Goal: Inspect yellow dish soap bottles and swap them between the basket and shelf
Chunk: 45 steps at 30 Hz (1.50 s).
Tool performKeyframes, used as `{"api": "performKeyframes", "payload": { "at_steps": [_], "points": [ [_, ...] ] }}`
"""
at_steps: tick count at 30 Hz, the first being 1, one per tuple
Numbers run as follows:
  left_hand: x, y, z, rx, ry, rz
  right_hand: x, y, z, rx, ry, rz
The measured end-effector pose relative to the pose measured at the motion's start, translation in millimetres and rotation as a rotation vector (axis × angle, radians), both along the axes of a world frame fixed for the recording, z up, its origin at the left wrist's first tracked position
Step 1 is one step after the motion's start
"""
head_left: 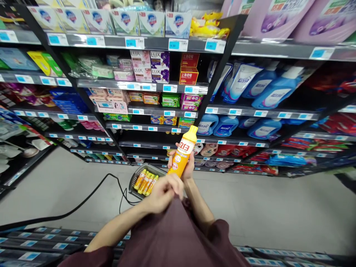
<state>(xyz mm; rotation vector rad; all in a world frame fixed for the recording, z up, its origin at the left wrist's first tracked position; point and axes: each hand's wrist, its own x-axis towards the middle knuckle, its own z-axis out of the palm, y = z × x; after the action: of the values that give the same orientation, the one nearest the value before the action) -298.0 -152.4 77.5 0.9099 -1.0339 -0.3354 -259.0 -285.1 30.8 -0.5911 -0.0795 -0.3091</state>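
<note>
In front of stocked shelves point(115, 40), the right hand point(189, 167) grips an orange bottle point(180, 157) from behind, leaving its label point(185, 147) showing, while the left hand point(165, 191) clutches a maroon shirt point(178, 233) near its lower end, and similar bottles point(144, 183) lie side by side, seemingly to fit, in a floor basket point(154, 169).

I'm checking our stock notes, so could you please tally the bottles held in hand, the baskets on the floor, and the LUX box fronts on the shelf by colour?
Yellow-capped orange bottle, held: 1
Basket: 1
Pink-and-white LUX boxes: 2
Purple-and-white LUX boxes: 2
Total: 6
</note>
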Motion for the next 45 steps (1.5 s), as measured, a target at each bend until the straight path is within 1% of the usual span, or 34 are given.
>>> {"api": "performKeyframes", "payload": {
  "at_steps": [2, 3, 4, 5, 6, 7, 8, 10, 11, 12, 13, 14, 15, 17, 19, 20, 22, 24, 26, 28, 30, 32, 34, 36, 39, 42, 45],
  "points": [
    [16, 1, -7.2, -0.047, 0.016, 0.15, 3, -1, 0.7, -0.014, -0.009, 0.011],
    [23, 2, -9.1, -0.054, -0.01, 0.188, 5, -2, 1.4, -0.021, -0.015, 0.025],
    [30, 3, -9.8, -0.049, -0.053, 0.202, 7, -2, 2.2, -0.025, -0.021, 0.038],
    [35, 4, -9.3, -0.032, -0.103, 0.185, 8, -3, 3.3, -0.027, -0.025, 0.049],
    [41, 6, -8.0, 0.007, -0.154, 0.121, 10, -3, 4.5, -0.028, -0.027, 0.062],
    [46, 8, -6.3, 0.075, -0.207, 0.004, 10, -3, 5.8, -0.026, -0.032, 0.076],
    [50, 11, -4.8, 0.169, -0.254, -0.158, 11, -3, 7.2, -0.022, -0.038, 0.099],
    [55, 18, -3.2, 0.395, -0.324, -0.526, 10, -3, 9.6, -0.009, -0.053, 0.159],
    [56, 22, -3.4, 0.494, -0.35, -0.672, 9, -2, 10.5, -0.002, -0.06, 0.189],
    [55, 26, -4.0, 0.572, -0.372, -0.766, 8, -2, 11.1, 0.007, -0.065, 0.214],
    [53, 30, -4.6, 0.624, -0.387, -0.805, 7, -1, 11.2, 0.02, -0.067, 0.233],
    [50, 34, -5.2, 0.655, -0.395, -0.795, 6, 0, 10.9, 0.038, -0.066, 0.248],
    [46, 37, -5.6, 0.676, -0.4, -0.756, 5, 0, 10.4, 0.058, -0.062, 0.26],
    [38, 41, -6.7, 0.708, -0.402, -0.644, 3, 2, 8.6, 0.107, -0.046, 0.286],
    [30, 39, -11.7, 0.743, -0.395, -0.554, 2, 4, 7.1, 0.143, -0.02, 0.29],
    [27, 37, -17.0, 0.771, -0.381, -0.525, 2, 4, 6.7, 0.152, -0.006, 0.285],
    [21, 30, -33.5, 0.833, -0.285, -0.473, 1, 7, 6.3, 0.152, 0.018, 0.27],
    [16, 24, -55.2, 0.846, -0.073, -0.422, 0, 9, 5.7, 0.144, 0.038, 0.266],
    [12, 19, -76.1, 0.749, 0.195, -0.439, -1, 13, 3.3, 0.135, 0.062, 0.28],
    [8, 20, -91.7, 0.59, 0.437, -0.466, -3, 16, -1.8, 0.131, 0.08, 0.301],
    [7, 23, -101.1, 0.46, 0.618, -0.475, -4, 20, -8.9, 0.138, 0.079, 0.322],
    [8, 26, -106.6, 0.398, 0.719, -0.494, -6, 24, -16.6, 0.149, 0.078, 0.33],
    [10, 29, -110.5, 0.392, 0.728, -0.537, -6, 26, -22.9, 0.141, 0.111, 0.325],
    [12, 30, -113.0, 0.395, 0.695, -0.555, -7, 26, -26.7, 0.123, 0.152, 0.311],
    [13, 28, -113.3, 0.383, 0.652, -0.567, -7, 24, -27.3, 0.121, 0.16, 0.299],
    [12, 26, -110.7, 0.374, 0.633, -0.533, -8, 21, -24.1, 0.136, 0.125, 0.315],
    [10, 26, -111.2, 0.421, 0.581, -0.453, -10, 19, -20.8, 0.101, 0.111, 0.337]
  ]
}}
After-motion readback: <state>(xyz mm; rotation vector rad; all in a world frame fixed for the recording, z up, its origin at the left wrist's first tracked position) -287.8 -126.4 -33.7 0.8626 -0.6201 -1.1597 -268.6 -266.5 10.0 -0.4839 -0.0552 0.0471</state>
